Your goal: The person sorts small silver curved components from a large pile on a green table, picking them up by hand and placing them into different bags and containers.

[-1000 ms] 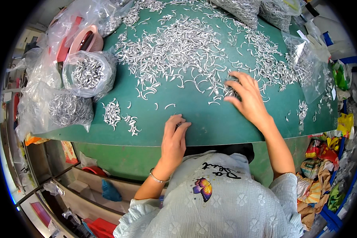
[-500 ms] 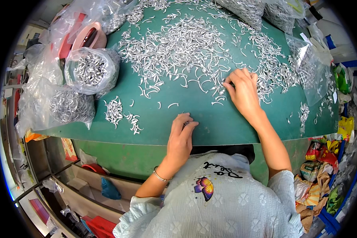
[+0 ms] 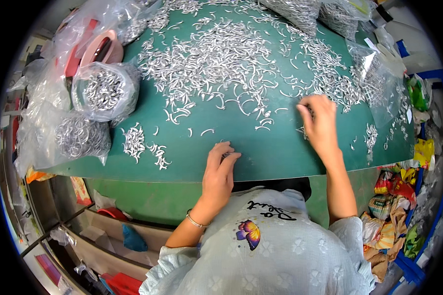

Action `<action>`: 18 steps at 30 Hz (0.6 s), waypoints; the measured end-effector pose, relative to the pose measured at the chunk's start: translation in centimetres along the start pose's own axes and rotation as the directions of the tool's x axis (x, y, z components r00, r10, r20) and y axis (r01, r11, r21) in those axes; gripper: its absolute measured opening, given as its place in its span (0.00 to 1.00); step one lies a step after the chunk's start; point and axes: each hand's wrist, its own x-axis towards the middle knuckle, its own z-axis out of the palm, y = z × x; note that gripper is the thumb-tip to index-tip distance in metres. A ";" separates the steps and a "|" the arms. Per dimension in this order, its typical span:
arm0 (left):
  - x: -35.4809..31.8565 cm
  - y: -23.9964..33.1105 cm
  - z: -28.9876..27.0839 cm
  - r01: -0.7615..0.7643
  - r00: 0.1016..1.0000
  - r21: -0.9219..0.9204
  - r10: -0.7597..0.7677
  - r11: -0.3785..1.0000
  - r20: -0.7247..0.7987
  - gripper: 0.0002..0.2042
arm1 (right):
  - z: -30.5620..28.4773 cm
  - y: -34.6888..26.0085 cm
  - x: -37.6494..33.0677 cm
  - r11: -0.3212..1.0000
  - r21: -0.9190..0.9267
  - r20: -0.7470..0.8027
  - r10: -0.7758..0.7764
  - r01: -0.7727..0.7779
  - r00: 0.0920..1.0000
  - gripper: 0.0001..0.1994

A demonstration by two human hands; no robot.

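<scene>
A broad heap of small curved silver metal pieces (image 3: 221, 59) is spread over the green tabletop (image 3: 187, 162). Close to the table's front edge, my left hand (image 3: 218, 169) is closed, with a little silver showing between thumb and fingers. My right hand (image 3: 322, 123) rests low over the table, beside a second scatter of curved metal pieces (image 3: 330, 73). Its fingers curl downward and their tips are partly hidden; a few pieces lie by its thumb side. Left of my left hand sits a small pile of the pieces (image 3: 133, 142).
Clear plastic bags of metal pieces (image 3: 81, 137) crowd the left side, near a pink container (image 3: 114, 49). Another filled bag (image 3: 339, 19) stands at the far right, and a flatter plastic bag (image 3: 379, 93) lies at the right edge. Drawers (image 3: 118, 231) show below the table.
My right hand has moved right and slightly toward me, away from the main heap. My left hand keeps its closed pose near the front edge. The whole view has shifted slightly.
</scene>
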 end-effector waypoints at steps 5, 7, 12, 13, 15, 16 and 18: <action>0.4 0.1 0.3 -0.025 0.998 0.046 0.027 0.999 -0.051 0.11 | -6.9 5.7 -5.2 0.902 -0.283 -0.206 0.275 -0.326 0.939 0.03; 0.4 0.1 0.2 -0.027 0.999 0.064 0.029 0.998 -0.036 0.10 | -8.5 8.3 -7.4 0.780 -0.421 -0.265 0.382 -0.463 0.885 0.04; 0.4 0.1 0.3 -0.031 0.999 0.082 0.034 0.996 -0.041 0.10 | -7.7 6.7 -6.8 0.804 -0.484 -0.363 0.176 -0.346 0.915 0.06; 0.3 0.0 0.2 -0.031 0.998 0.082 0.035 0.996 -0.044 0.10 | -6.7 4.6 -5.5 0.859 -0.419 -0.378 0.131 -0.295 0.917 0.07; 0.5 0.0 0.1 -0.044 0.998 0.087 0.047 0.995 -0.030 0.10 | -3.7 1.5 -3.4 0.999 0.023 -0.157 0.039 -0.036 0.987 0.09; 0.4 -0.1 0.2 -0.046 0.998 0.088 0.048 0.995 -0.027 0.10 | -1.7 0.2 -2.5 0.994 0.111 -0.079 -0.005 0.013 0.997 0.09; 0.7 0.2 0.0 -0.044 0.999 0.079 0.045 0.996 -0.009 0.10 | 0.5 -2.4 -0.6 0.980 0.188 0.007 -0.068 0.065 0.998 0.09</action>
